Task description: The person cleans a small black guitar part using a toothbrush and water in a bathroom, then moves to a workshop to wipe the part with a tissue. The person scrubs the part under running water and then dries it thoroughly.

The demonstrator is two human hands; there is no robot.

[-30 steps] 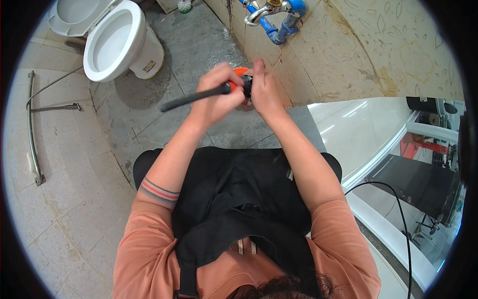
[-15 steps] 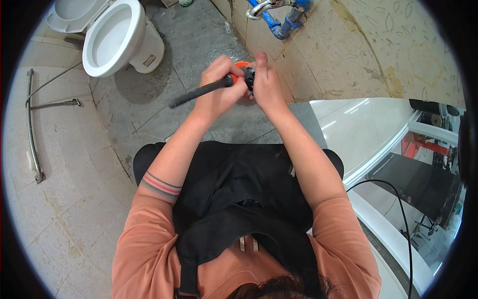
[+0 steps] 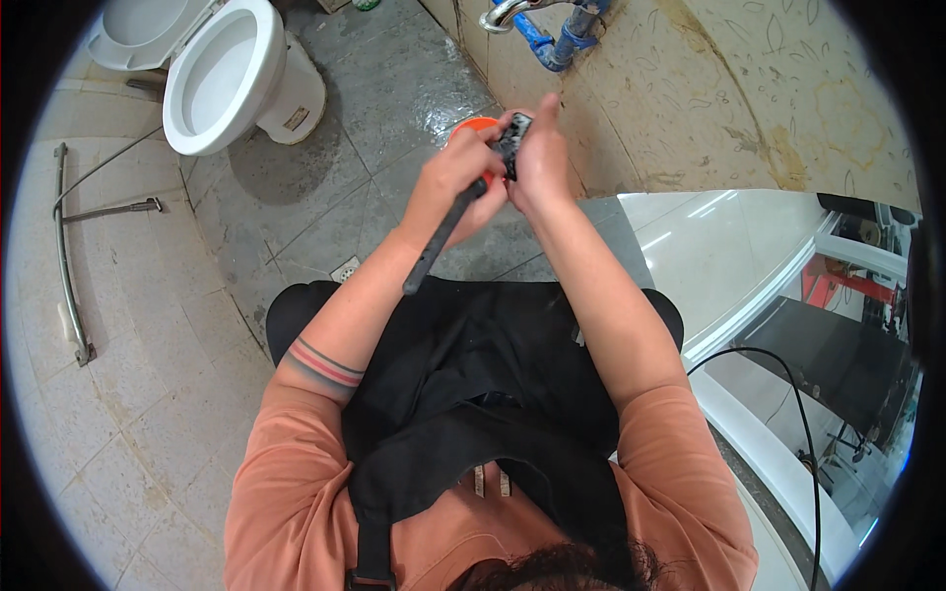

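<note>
My left hand [image 3: 461,182] is closed round a long-handled tool [image 3: 434,246] with a black grip and an orange part at its upper end. The grip slants down over my left wrist. Close against that end is a black piece with white specks [image 3: 511,141], which could be the tool's brush-like head or a separate thing; I cannot tell which. My right hand [image 3: 542,158] cups this piece at the palm side, thumb raised. Just beyond my hands shows the orange rim of a round container [image 3: 477,124], mostly hidden.
A white toilet [image 3: 222,84] with its lid raised stands at the far left. Blue pipes [image 3: 564,44] and a metal fitting come off the tiled wall ahead. A floor drain [image 3: 345,268] lies near my left forearm. A black cable [image 3: 793,394] hangs at right.
The tool's grip has swung from nearly level to steeply slanting toward me. The black piece has tilted and shows more. More of the orange rim is visible, and my left hand has shifted slightly.
</note>
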